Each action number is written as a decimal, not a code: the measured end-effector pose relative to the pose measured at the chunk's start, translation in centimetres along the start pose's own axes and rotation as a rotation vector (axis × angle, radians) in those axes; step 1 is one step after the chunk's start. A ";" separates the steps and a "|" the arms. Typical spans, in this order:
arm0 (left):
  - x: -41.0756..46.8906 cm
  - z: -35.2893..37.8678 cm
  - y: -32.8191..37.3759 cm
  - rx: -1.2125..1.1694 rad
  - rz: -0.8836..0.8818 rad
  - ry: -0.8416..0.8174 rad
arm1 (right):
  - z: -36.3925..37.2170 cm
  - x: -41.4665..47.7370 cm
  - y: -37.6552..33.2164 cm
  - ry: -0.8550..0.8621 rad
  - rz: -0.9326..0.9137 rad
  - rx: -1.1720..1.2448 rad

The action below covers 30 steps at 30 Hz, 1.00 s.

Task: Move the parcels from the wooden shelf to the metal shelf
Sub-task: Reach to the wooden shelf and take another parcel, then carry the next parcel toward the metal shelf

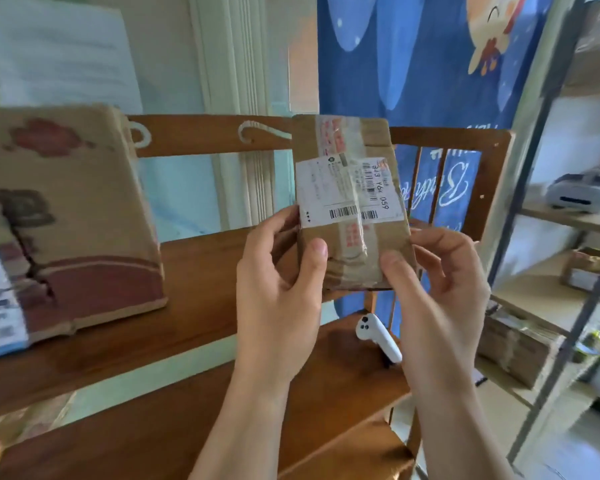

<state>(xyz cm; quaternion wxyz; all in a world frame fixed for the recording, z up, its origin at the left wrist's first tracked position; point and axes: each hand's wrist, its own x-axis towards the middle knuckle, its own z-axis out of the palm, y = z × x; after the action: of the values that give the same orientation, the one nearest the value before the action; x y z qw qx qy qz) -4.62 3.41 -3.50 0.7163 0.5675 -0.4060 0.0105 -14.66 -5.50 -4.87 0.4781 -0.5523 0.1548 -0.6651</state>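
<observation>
Head view: parcel (352,199), upright, pinched at its lower corners by left hand (278,299) and right hand (440,299); carry level to metal shelf (548,296), grip unchanged.

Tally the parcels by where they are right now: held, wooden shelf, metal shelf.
Held in both hands: 1, small taped parcel
On wooden shelf: 1, large printed parcel
On metal shelf: 2, brown parcels
Total: 4

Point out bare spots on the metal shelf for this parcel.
The metal shelf has bare board at mid level, left of the small box. The level above is open beside the white device. The lower level is crowded by the cardboard stack and tape roll.
</observation>
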 end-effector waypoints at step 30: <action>-27.1 -43.2 15.1 -0.023 0.048 0.473 | 19.0 -38.3 -17.6 -0.836 0.360 0.514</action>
<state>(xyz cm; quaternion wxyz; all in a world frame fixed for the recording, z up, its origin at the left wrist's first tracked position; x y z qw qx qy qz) -5.36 56.40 -8.54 0.7972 0.5315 -0.2404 0.1553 -8.64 40.22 -7.92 0.7262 -0.6001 -0.1251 -0.3114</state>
